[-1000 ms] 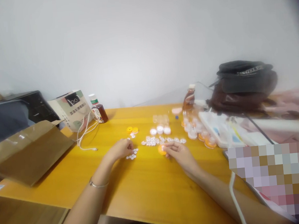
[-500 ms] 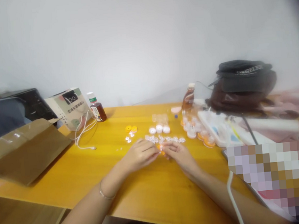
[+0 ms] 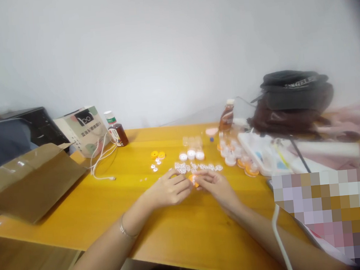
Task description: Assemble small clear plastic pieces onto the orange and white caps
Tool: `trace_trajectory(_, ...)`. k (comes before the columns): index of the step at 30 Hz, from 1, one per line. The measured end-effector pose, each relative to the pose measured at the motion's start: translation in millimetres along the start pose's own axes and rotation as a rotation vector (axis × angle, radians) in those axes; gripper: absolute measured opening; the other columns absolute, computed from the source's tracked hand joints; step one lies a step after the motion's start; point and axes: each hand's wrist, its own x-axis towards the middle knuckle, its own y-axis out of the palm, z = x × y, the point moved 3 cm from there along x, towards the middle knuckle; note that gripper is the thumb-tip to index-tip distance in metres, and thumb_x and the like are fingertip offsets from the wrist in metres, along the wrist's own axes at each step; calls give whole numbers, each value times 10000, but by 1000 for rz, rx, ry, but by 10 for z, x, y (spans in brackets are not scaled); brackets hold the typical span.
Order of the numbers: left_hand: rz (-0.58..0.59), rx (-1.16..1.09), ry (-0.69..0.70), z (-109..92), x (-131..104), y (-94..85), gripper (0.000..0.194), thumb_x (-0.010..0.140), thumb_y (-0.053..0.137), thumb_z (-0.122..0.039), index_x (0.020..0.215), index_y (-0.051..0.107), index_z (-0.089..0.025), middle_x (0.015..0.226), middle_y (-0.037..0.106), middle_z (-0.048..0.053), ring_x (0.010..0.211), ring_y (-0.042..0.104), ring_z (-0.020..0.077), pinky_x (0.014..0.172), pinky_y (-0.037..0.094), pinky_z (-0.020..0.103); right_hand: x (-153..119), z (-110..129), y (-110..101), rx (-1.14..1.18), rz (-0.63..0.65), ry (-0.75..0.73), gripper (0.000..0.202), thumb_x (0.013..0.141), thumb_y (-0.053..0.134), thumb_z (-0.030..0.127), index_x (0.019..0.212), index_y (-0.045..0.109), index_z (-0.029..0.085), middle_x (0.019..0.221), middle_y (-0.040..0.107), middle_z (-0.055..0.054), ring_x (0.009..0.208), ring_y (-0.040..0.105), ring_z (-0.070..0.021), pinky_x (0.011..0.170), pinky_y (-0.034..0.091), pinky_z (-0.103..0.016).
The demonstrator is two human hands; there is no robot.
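My left hand [image 3: 169, 189] and my right hand [image 3: 215, 185] meet over the middle of the yellow table [image 3: 163, 233]. Between their fingertips sits a small orange round part [image 3: 192, 180]; my right hand holds it and my left fingertips touch it, with the fingers pinched, perhaps on a tiny white piece I cannot make out. Just beyond the hands lies a row of small white pieces [image 3: 198, 167]. Three white caps [image 3: 191, 155] and two orange rings [image 3: 157, 155] lie farther back.
A folded cardboard box [image 3: 29, 181] lies at the left, with a paper bag [image 3: 83, 128], white cable [image 3: 102, 163] and brown bottle [image 3: 115, 130] behind it. A plastic tray [image 3: 263, 155], small containers [image 3: 237, 155], another bottle [image 3: 227, 118] and a dark bag [image 3: 293, 100] crowd the right.
My left hand left the white pieces at the left and moved right to meet my right hand at the orange part. The right hand has stayed in place.
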Motion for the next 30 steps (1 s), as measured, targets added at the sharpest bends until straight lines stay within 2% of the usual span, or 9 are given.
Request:
trace_trajectory(7,-7,16,9,4,-2,-10,119,839,438,-111,819,550,-146,888,619,28,822,538,135,758,403,316,3,11,1,-8,-10,4,245,568,733,309,734,611,178,648,658,15,559,576,-90,634,499,-249)
trace_trajectory(10,-39,-32,-35,16,-8,-12,119,838,444,-115,860,556,-147,873,626,33,803,542,130,741,409,303,4,8,-2,-14,-11,2,238,571,730,315,730,612,182,648,656,16,570,587,-96,645,505,-257)
trace_trajectory(13,-140,-150,-203,63,-16,-3,133,829,466,-144,917,564,-160,854,628,41,771,546,126,701,420,286,-3,8,-4,-18,-5,-2,236,588,719,326,746,612,186,671,662,8,619,609,-116,669,509,-276)
trace_trajectory(17,-256,-468,-549,148,-21,32,179,830,454,-189,949,582,-150,879,617,70,816,558,131,727,444,267,-14,16,5,-28,39,-28,278,617,696,344,838,619,195,789,683,-29,765,633,-166,753,502,-331)
trace_trajectory(19,-246,-631,-705,172,-19,66,196,834,441,-207,940,595,-147,865,622,65,797,565,127,716,448,249,-10,16,8,-51,65,-49,306,624,692,340,888,617,205,847,686,-43,832,630,-191,797,489,-364)
trace_trajectory(22,-159,-863,-890,180,-24,158,215,834,442,-249,929,609,-153,817,644,44,729,576,123,641,444,220,8,8,6,-85,93,-97,317,617,701,305,910,616,219,882,685,-41,870,625,-205,835,472,-386)
trace_trajectory(25,-122,-1104,-1005,172,-41,270,236,818,472,-291,936,603,-135,839,657,55,737,589,134,655,453,226,28,-3,-4,-86,113,-123,307,619,701,275,910,619,229,896,685,-30,870,628,-197,852,465,-379)
trace_trajectory(30,-187,-1307,-1079,172,-67,377,270,770,545,-335,919,596,-116,883,651,81,781,599,146,724,464,253,35,9,-1,-107,178,-106,297,638,685,278,927,634,231,919,687,-26,895,625,-198,881,448,-384)
